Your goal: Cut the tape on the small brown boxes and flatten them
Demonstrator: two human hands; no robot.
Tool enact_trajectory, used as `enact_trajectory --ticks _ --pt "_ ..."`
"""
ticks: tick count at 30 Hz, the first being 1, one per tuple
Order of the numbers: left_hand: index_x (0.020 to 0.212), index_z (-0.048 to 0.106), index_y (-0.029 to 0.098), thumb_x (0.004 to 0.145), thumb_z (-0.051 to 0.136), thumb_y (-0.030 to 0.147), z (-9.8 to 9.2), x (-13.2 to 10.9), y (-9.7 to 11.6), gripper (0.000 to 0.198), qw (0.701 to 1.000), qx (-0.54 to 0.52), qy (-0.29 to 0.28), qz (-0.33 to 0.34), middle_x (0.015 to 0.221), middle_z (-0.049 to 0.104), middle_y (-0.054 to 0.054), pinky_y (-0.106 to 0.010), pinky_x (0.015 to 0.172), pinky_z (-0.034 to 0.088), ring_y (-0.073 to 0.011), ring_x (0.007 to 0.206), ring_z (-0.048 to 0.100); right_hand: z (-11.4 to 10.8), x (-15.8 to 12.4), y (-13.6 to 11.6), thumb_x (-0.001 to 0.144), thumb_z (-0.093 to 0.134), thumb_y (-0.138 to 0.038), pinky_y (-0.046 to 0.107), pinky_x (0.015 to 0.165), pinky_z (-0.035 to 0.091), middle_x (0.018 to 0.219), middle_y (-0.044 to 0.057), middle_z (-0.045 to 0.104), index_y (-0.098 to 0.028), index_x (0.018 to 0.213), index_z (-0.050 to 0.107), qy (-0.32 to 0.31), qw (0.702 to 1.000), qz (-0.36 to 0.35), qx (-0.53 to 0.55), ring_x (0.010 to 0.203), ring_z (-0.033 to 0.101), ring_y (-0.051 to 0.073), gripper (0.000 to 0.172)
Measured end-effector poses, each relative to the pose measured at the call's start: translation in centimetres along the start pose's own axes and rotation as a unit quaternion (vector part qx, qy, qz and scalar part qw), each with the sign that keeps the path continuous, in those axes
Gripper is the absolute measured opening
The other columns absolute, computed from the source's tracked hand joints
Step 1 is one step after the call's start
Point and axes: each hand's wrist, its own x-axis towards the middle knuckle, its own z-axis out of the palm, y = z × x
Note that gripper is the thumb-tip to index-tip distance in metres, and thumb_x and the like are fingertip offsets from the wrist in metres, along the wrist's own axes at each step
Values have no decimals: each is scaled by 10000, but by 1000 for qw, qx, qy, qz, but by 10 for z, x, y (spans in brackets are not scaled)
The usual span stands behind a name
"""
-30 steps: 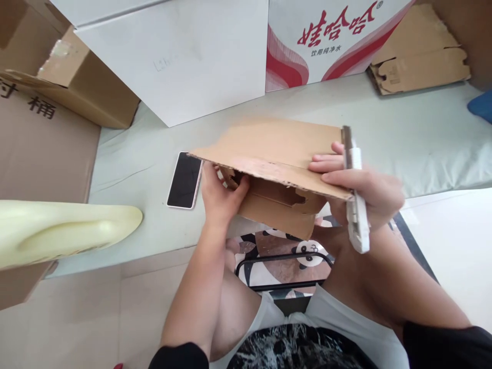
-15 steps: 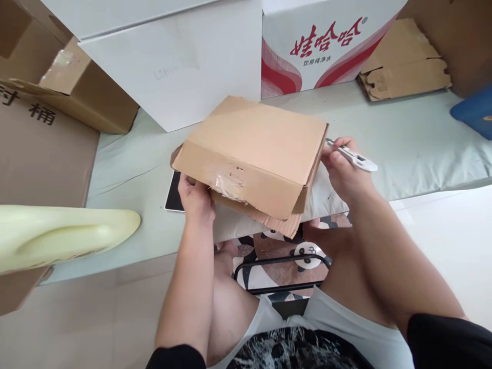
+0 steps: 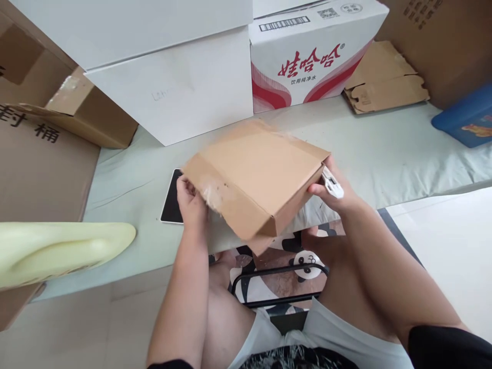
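A flat brown cardboard box [image 3: 257, 169], its far edge blurred by motion, is held tilted between my two hands. Its near flap hangs partly loose, with torn clear tape on it. My left hand [image 3: 191, 201] grips the flap's left end, fingers curled and partly hidden beneath. At the right end, my right hand [image 3: 336, 187] has closed around the box corner while also keeping a white utility knife [image 3: 332, 183] in its palm. The knife's blade end is hidden behind the hand and box. A dark tablet [image 3: 171, 200] with a white rim lies on the cloth beside my left hand.
White boxes [image 3: 200, 97] and a red-and-white water carton [image 3: 303, 72] stand behind. Folded cardboard [image 3: 388, 82] and a blue container [image 3: 467, 118] are to the right. A pale yellow plastic object [image 3: 69, 251] juts in from the left. The cloth-covered surface [image 3: 126, 184] ends before my knees.
My right hand has come in from beside the box to grip its right corner, knife still held. The box has turned, its right end swinging nearer me. The view has tilted up slightly.
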Motion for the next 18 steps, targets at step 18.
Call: enact_trajectory --ticks 18 --pt "1175 653 200 645 867 735 28 -16 1 782 961 -8 -276 -1 1221 740 -152 -436 1012 561 -336 1189 702 40 -10 -13 670 837 -750 552 941 599 1016 81 716 -308 1118 624 37 999 -21 -13 1033 720 350 665"
